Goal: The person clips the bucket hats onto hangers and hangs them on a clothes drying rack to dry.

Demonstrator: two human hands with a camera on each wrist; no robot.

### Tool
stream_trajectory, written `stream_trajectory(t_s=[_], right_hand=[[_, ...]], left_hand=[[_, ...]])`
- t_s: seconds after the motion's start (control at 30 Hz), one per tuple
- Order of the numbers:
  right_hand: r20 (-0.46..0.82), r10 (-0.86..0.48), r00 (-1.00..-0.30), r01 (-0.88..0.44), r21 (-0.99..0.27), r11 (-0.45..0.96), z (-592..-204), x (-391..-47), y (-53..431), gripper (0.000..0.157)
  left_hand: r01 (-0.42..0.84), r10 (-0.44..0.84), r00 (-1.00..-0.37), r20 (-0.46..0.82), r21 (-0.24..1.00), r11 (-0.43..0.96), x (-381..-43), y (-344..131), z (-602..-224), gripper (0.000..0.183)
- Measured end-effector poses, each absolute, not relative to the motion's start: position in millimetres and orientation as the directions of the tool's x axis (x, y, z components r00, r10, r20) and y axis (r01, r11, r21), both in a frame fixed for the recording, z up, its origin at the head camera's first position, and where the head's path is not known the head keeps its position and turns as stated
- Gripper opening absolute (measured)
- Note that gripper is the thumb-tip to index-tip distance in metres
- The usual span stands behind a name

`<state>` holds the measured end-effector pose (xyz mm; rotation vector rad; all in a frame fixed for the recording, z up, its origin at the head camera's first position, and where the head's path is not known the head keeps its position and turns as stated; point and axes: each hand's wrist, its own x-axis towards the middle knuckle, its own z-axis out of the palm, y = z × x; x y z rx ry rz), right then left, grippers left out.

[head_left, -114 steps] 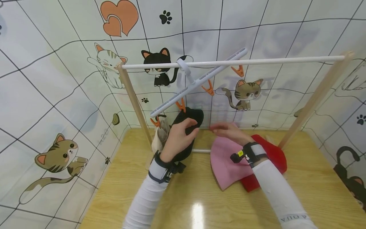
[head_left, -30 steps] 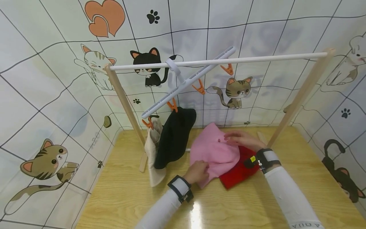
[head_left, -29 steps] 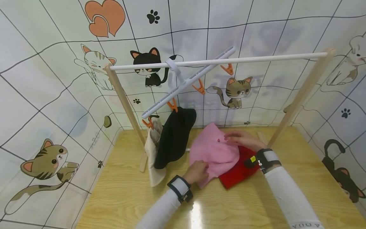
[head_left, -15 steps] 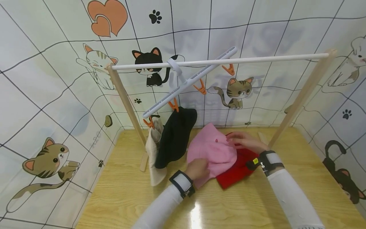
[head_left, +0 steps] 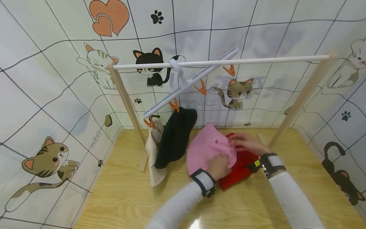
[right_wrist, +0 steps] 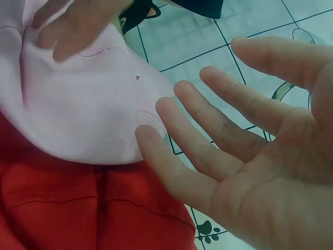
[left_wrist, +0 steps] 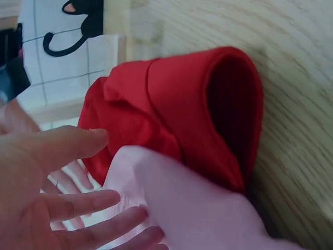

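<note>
A pink hat [head_left: 206,146] lies on the table, partly over a red hat [head_left: 234,178]. My left hand [head_left: 218,165] is over the front of the pink hat; in the left wrist view its thumb and fingers are spread apart beside the pink cloth. At the back right edge of the same hat is my right hand [head_left: 248,143], with fingers extended and apart in the right wrist view [right_wrist: 223,135]. The red hat's opening [left_wrist: 234,114] faces the bare tabletop in the left wrist view.
A white rod [head_left: 257,60] on wooden posts carries a light-blue hanger [head_left: 186,84] with orange clips [head_left: 201,87]. A black hat [head_left: 175,140] and a beige hat [head_left: 154,156] hang from its lower left end. A cat-print wall covering [head_left: 240,92] stands behind.
Earlier, my left hand was at the black hat. It went to the pink hat's left edge and has since moved right across it. My right hand moved from the middle to the hat's right side.
</note>
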<state>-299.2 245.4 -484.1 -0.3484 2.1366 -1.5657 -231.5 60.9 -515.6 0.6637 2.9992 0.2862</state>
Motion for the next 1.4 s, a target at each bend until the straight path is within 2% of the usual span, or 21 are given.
stream_trajectory(t_s=[0.1, 0.27, 0.43, 0.8, 1.07, 1.4], right_hand=[[-0.217, -0.461, -0.86, 0.063, -0.943, 0.326, -486.6, -300.0, 246.0, 0.044], [-0.212, -0.441, -0.872, 0.046, -0.933, 0.358, -489.7, -299.2, 244.5, 0.045], [-0.221, -0.426, -0.877, 0.057, -0.93, 0.364, -492.6, -297.6, 242.7, 0.048], [-0.226, -0.436, -0.871, 0.078, -0.94, 0.331, -495.0, -292.3, 245.5, 0.047], [-0.216, -0.443, -0.87, 0.077, -0.947, 0.311, -497.9, -293.6, 248.5, 0.047], [-0.187, -0.416, -0.89, 0.067, -0.956, 0.286, -496.8, -297.1, 252.4, 0.048]], left_hand=[[0.401, 0.407, -0.913, -0.024, 0.133, 0.907, -232.2, 73.7, -517.0, 0.033], [0.362, 0.362, -0.932, -0.011, -0.082, 0.929, -232.4, 95.4, -517.2, 0.039], [0.306, 0.315, -0.949, 0.017, -0.196, 0.932, -230.4, 111.3, -525.4, 0.033], [0.305, 0.327, -0.941, 0.084, -0.204, 0.93, -229.3, 113.4, -540.2, 0.022], [0.343, 0.363, -0.929, 0.073, -0.201, 0.917, -228.0, 100.4, -529.3, 0.014], [0.399, 0.4, -0.917, 0.004, -0.037, 0.916, -232.6, 67.7, -502.8, 0.009]])
